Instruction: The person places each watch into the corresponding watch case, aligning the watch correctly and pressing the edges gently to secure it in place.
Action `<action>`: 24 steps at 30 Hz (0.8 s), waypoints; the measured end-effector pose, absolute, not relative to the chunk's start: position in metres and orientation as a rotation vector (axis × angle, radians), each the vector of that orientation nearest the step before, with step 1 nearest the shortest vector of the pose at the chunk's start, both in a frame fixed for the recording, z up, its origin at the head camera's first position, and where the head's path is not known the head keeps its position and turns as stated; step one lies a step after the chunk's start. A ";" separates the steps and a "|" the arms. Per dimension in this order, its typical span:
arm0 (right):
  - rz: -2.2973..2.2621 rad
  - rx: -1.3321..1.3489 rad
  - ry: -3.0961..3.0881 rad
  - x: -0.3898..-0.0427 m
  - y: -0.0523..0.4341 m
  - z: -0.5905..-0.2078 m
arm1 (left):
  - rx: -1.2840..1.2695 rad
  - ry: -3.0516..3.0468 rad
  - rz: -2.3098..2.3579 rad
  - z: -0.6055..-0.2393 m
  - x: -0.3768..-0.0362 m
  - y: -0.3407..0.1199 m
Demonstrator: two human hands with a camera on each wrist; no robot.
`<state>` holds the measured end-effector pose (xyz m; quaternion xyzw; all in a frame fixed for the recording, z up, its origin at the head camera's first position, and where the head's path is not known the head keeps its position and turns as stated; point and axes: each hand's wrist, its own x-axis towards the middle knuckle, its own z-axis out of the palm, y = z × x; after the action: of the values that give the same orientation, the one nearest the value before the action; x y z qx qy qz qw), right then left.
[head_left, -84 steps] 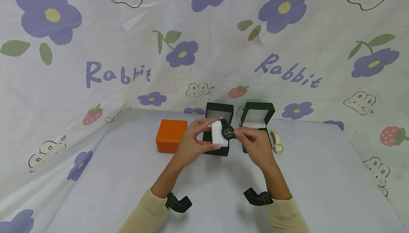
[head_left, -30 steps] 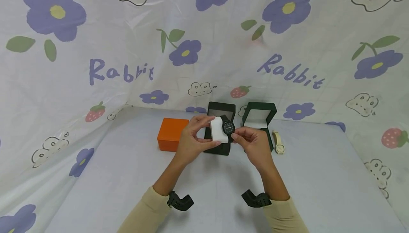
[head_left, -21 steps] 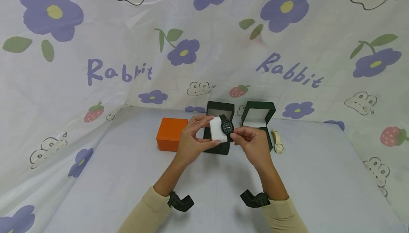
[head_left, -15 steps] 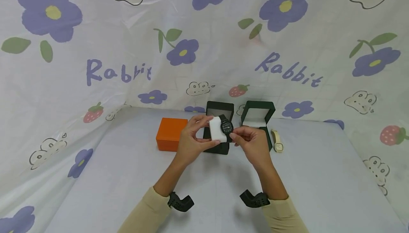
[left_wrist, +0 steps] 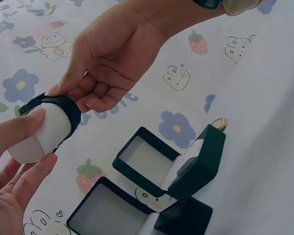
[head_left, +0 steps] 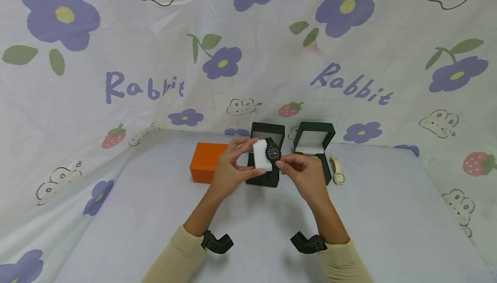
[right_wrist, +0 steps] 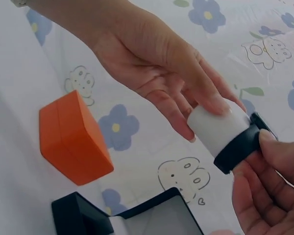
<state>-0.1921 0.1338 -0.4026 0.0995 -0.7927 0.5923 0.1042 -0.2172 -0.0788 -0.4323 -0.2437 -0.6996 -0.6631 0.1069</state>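
Above the open black box [head_left: 265, 180], my left hand [head_left: 248, 158] grips a white watch cushion [head_left: 259, 157] between thumb and fingers. A black watch [head_left: 273, 152] is wrapped round the cushion's right end. My right hand [head_left: 280, 163] pinches the watch strap [right_wrist: 241, 145] at that end. In the left wrist view the cushion [left_wrist: 43, 136] sits between my left thumb and fingers, with the black strap [left_wrist: 64, 105] round it and the right hand [left_wrist: 112, 63] on the strap. How the strap ends stand under the cushion is hidden.
An open green box [head_left: 313, 139] stands right of the black box, with a cream watch [head_left: 337, 172] lying beside it on the table. A closed orange box [head_left: 203, 167] sits to the left. A flowered cloth [head_left: 116, 50] walls the back and both sides.
Both hands and the cushion with the watch have drifted slightly left and up. The holds look the same, and the boxes and cream watch have not moved.
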 end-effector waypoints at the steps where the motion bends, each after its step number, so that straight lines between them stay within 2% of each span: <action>1: 1.748 0.326 -2.335 -0.194 0.137 -0.407 | -0.725 -2.064 -1.956 -0.431 -0.217 -0.080; 7: 1.708 0.500 -2.326 -0.197 0.144 -0.409 | -0.751 -2.073 -1.984 -0.431 -0.218 -0.083; 15: 1.588 0.582 -2.427 -0.198 0.156 -0.405 | -0.793 -2.067 -2.032 -0.430 -0.218 -0.084; 24: 1.539 0.881 -2.516 -0.198 0.160 -0.403 | -0.876 -2.064 -2.060 -0.430 -0.217 -0.083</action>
<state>-0.1977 0.1596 -0.4035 0.2860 -0.8170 0.4997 0.0320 -0.2172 -0.0827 -0.4295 -0.2874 -0.6770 -0.6758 0.0486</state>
